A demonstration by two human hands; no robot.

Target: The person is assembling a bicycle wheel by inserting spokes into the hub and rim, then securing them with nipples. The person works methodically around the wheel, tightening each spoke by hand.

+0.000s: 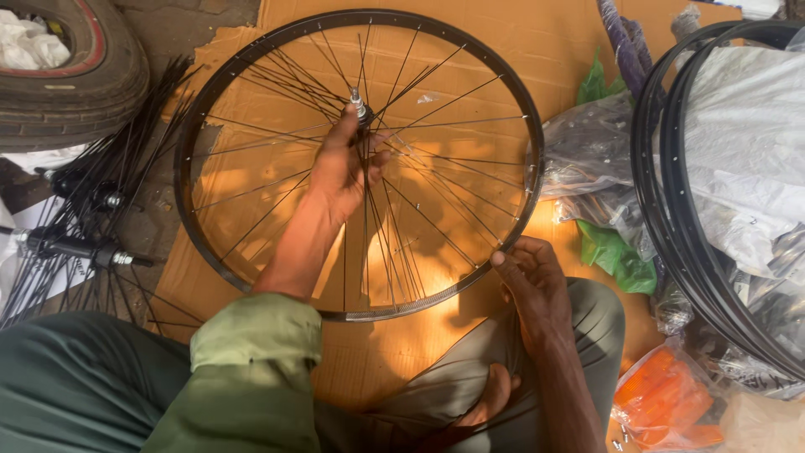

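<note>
A black bicycle wheel rim (194, 117) with loose black spokes lies flat on a sheet of brown cardboard (503, 42). My left hand (342, 168) reaches through the spokes and grips the hub (360, 107) at the wheel's centre, its threaded axle end pointing up. My right hand (530, 281) holds the near right part of the rim, fingers curled over the edge where a spoke meets it. My knee in grey trousers sits under that hand.
Hubs with bundled black spokes (80, 218) lie at the left, below an old tyre (75, 84). More black rims (671, 210) wrapped in clear plastic stack at the right. Plastic bags (587, 151), a green bag (616, 256) and an orange packet (667, 403) lie near them.
</note>
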